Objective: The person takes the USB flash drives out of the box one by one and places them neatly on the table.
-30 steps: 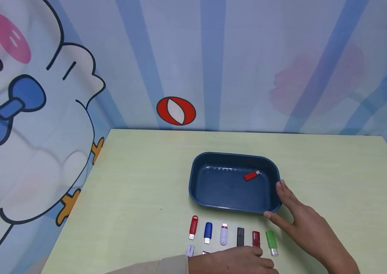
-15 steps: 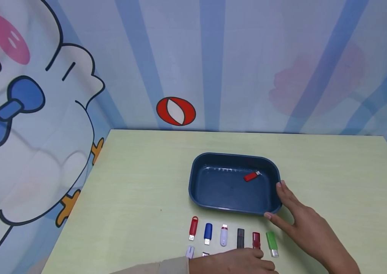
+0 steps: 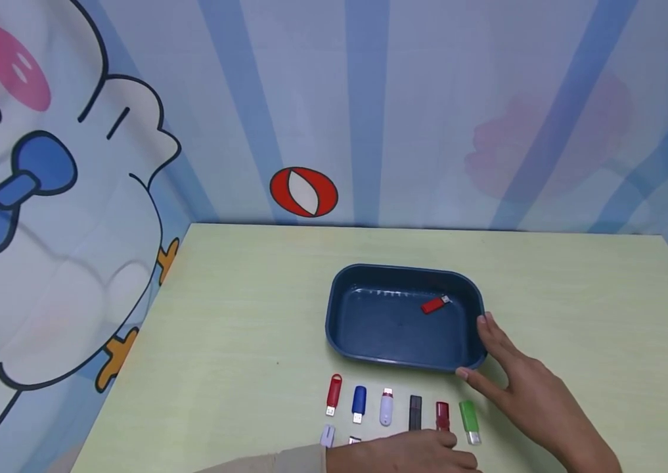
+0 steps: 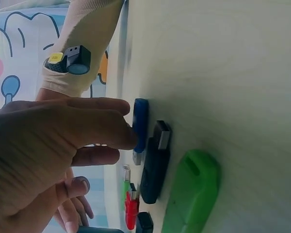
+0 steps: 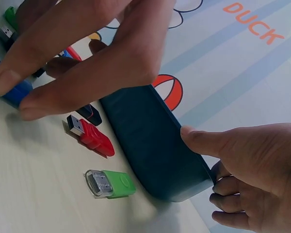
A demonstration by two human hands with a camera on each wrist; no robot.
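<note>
My left hand (image 3: 407, 452) reaches in along the bottom edge of the head view, its fingertips out of sight there. In the right wrist view its thumb and finger pinch a blue USB stick (image 5: 20, 93) low over the table. The left wrist view shows that blue stick against the fingertips, metal plug exposed. My right hand (image 3: 537, 397) rests spread around the near right corner of the dark blue tray (image 3: 381, 332), its thumb and fingertips touching the tray. Inside the tray lies one red USB stick (image 3: 433, 304).
A row of USB sticks lies before the tray: red (image 3: 334, 394), blue (image 3: 359, 402), lilac (image 3: 387, 407), black (image 3: 415, 412), dark red (image 3: 442, 414) and green (image 3: 469, 420). A second row is partly hidden by the left hand. A printed wall (image 3: 310, 98) bounds the pale table (image 3: 239, 295).
Both hands and the tray hold nearly still. The whole head view has shifted very slightly, showing a little more of the sticks near the left hand.
</note>
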